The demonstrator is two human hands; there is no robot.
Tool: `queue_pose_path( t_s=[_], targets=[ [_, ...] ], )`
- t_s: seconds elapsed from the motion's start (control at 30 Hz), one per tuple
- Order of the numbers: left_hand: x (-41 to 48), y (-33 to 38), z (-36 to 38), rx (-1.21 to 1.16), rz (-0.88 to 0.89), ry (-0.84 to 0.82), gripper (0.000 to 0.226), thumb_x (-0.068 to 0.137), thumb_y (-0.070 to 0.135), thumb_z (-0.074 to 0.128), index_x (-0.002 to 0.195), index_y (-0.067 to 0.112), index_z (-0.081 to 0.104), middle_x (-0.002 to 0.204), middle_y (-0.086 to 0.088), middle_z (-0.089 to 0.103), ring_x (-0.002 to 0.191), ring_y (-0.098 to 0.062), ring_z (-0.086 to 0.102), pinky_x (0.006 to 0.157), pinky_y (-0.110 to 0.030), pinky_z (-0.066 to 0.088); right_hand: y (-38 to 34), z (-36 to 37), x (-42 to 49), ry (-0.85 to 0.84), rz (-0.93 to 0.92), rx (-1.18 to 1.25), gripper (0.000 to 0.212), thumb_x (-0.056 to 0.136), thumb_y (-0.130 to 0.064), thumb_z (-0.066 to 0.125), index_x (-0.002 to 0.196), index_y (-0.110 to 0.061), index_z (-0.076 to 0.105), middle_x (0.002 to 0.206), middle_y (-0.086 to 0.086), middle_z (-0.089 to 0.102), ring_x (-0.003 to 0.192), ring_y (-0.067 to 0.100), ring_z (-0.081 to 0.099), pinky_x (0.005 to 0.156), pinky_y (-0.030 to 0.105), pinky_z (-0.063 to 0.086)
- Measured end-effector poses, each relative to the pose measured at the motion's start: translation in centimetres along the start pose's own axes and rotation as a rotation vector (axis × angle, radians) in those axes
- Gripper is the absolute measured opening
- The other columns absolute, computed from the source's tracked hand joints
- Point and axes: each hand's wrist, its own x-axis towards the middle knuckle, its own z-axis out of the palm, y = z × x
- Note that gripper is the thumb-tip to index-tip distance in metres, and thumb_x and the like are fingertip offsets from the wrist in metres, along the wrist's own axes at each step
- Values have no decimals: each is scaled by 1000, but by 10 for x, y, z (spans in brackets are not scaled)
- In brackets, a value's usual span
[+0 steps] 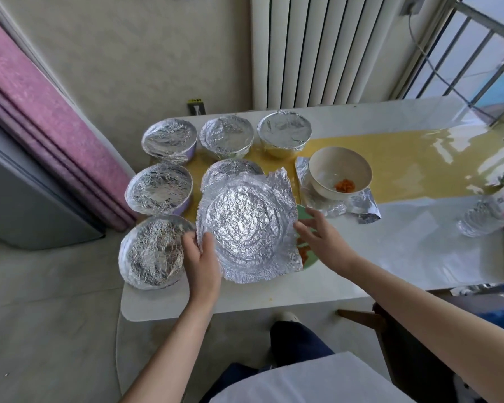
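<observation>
1. Foil sheet (245, 225): the left hand (200, 254) is pinching its near-left edge, with the thumb lying on top and the fingers curling underneath, and is holding it tilted just above the tabletop (390, 242).
2. The right hand (317, 231) is hovering just beside the sheet's right edge with its fingers spread and straight, gripping nothing. I cannot tell whether its fingertips are touching the foil.
3. Under the sheet and the right hand, a green plate (301, 213) is peeking out, with orange food (303, 251) lying on it.
4. The sheet is probably being fitted over this plate. To do that well, the right hand should be taking the free edge so that the foil is hanging level, then centring the round imprint over the rim and pressing down gently, because thin foil tears easily.
5. A covered bowl (153, 254) is sitting just left of the left hand, and beyond the right hand an uncovered cream bowl (339, 170) is resting on loose foil.
</observation>
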Motion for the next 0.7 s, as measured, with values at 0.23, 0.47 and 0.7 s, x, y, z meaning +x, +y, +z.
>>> queue_pose_path(
  t_s=[0.23,0.47,0.7],
  targets=[
    [9,-11,7,-58,-196,-146,9,98,26,45,90,25,48,87,8,47,78,-5,43,68,-17,33,4,-2,16,3,60,-148,27,89,-26,62,100,-2,54,80,7,57,75,26,61,77,48,54],
    [20,-16,17,1,-243,-196,25,90,26,60,79,8,47,69,0,37,64,-13,35,59,-25,29,21,-19,33,115,165,-127,27,84,-17,63,86,9,59,71,17,56,62,21,50,61,32,43],
    [31,-35,40,122,-284,-131,21,83,11,68,86,12,47,77,-1,50,69,-17,46,63,-27,38,40,-32,46,153,153,-247,17,82,-9,63,67,-3,56,64,13,54,64,25,49,61,32,37]
  ],
)
